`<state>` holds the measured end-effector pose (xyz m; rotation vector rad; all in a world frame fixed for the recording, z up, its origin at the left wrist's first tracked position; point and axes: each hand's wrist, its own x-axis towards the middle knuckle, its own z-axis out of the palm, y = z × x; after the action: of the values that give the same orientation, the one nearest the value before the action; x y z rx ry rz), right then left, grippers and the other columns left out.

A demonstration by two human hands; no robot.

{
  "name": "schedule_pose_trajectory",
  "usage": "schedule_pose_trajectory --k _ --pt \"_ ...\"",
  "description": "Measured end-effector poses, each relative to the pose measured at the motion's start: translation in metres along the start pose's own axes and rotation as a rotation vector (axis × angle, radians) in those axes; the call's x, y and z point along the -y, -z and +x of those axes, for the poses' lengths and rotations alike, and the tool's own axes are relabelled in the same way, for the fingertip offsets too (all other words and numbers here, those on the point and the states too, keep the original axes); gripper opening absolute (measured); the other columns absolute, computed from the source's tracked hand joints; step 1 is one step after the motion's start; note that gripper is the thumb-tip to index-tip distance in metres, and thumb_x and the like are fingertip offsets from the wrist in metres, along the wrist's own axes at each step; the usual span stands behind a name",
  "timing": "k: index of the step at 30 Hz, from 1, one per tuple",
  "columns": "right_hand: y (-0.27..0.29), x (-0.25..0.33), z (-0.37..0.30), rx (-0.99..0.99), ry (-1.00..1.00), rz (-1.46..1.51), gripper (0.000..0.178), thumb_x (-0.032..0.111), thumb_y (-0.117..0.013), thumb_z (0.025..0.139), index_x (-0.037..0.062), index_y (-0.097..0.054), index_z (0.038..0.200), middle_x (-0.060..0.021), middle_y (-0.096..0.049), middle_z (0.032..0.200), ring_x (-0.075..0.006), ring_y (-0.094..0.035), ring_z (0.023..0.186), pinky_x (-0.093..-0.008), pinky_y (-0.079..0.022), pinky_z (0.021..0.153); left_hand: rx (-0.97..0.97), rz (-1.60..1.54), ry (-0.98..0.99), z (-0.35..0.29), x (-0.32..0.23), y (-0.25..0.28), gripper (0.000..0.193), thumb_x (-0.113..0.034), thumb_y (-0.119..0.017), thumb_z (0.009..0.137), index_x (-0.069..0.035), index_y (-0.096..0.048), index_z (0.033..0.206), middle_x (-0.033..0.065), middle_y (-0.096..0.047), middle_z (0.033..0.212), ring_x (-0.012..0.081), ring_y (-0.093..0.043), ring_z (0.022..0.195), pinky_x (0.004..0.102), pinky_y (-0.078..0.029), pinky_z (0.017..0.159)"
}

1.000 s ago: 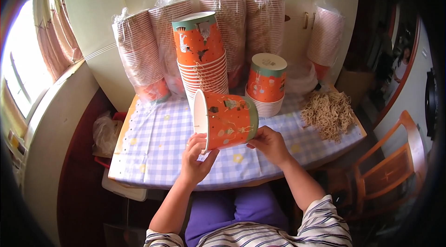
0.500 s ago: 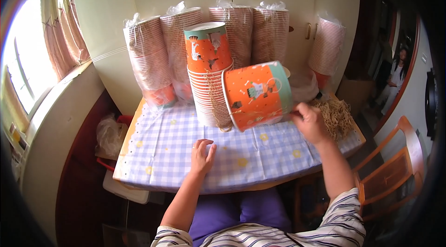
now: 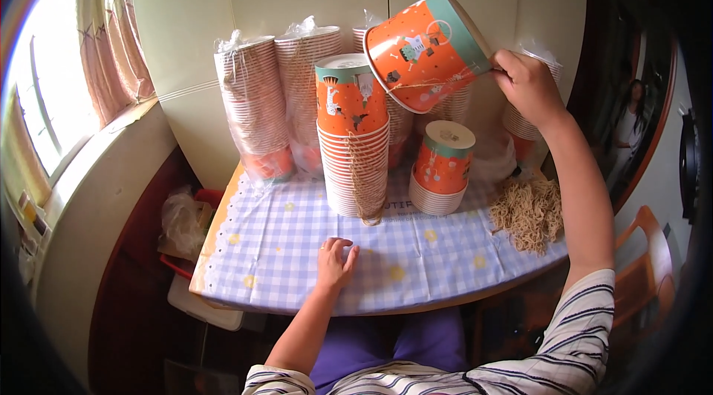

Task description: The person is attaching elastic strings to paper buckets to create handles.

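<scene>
Right hand (image 3: 529, 83) grips a tilted orange paper bucket (image 3: 425, 50) by its rim, above the stacks. Left hand (image 3: 334, 263) rests on the checked tablecloth (image 3: 282, 246), fingers loosely curled.

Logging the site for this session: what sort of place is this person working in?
Likely a home room used for piecework: a checked tablecloth on a small table, a curtained window, and wrapped stacks of paper cups against the wall.

We cannot see the fingertips of our right hand (image 3: 529, 85) behind the raised cup (image 3: 425, 50); wrapped cup stacks (image 3: 256, 109) stand partly hidden behind it.
</scene>
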<state>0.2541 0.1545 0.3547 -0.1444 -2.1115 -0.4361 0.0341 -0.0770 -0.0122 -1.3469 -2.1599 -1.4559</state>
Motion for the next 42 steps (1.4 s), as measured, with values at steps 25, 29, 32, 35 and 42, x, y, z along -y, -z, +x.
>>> schedule_pose_trajectory --k 25,29,32,35,42 --pt "-0.099 0.015 0.161 0.335 0.309 -0.357 0.014 0.006 -0.052 0.078 0.0081 -0.066 0.079 -0.0129 -0.067 0.079 -0.0289 -0.067 0.077 -0.0392 -0.055 0.068 0.018 0.016 0.043 0.0 -0.003 0.003 0.018 -0.023 -0.065 0.08 -0.005 -0.064 0.083 0.0129 -0.06 0.088 0.0309 -0.055 0.084 0.0403 -0.043 0.076" --pt "-0.112 0.016 0.164 0.41 0.304 -0.352 0.014 0.005 -0.053 0.077 0.0087 -0.066 0.08 -0.0123 -0.067 0.082 -0.0284 -0.066 0.08 -0.0387 -0.055 0.068 0.03 -0.004 0.091 0.001 -0.006 0.004 0.017 -0.023 -0.064 0.081 -0.006 -0.065 0.084 0.0128 -0.06 0.089 0.0308 -0.055 0.086 0.0395 -0.043 0.078" --pt "-0.12 0.02 0.166 0.448 0.303 -0.338 0.014 0.005 -0.055 0.076 0.0091 -0.067 0.08 -0.0116 -0.068 0.084 -0.0279 -0.066 0.082 -0.0381 -0.055 0.068 0.043 0.008 0.083 0.001 -0.004 0.004 0.016 -0.022 -0.064 0.081 -0.007 -0.065 0.084 0.0123 -0.06 0.089 0.0306 -0.056 0.086 0.0393 -0.043 0.078" --pt "-0.127 0.024 0.164 0.448 0.313 -0.337 0.014 0.005 -0.056 0.074 0.0092 -0.068 0.079 -0.0108 -0.068 0.085 -0.0274 -0.067 0.082 -0.0374 -0.055 0.068 0.039 0.012 0.055 0.001 -0.005 0.004 0.016 -0.021 -0.065 0.08 -0.006 -0.064 0.082 0.0119 -0.061 0.085 0.0311 -0.055 0.084 0.04 -0.043 0.075" --pt "-0.144 0.03 0.159 0.482 0.371 -0.387 0.014 0.005 -0.058 0.073 0.0088 -0.07 0.078 -0.0098 -0.069 0.085 -0.0265 -0.067 0.081 -0.0371 -0.055 0.067 0.037 0.016 0.05 0.0 -0.005 0.004 0.015 -0.021 -0.065 0.08 -0.006 -0.064 0.08 0.0106 -0.061 0.083 0.0298 -0.055 0.081 0.039 -0.042 0.075"
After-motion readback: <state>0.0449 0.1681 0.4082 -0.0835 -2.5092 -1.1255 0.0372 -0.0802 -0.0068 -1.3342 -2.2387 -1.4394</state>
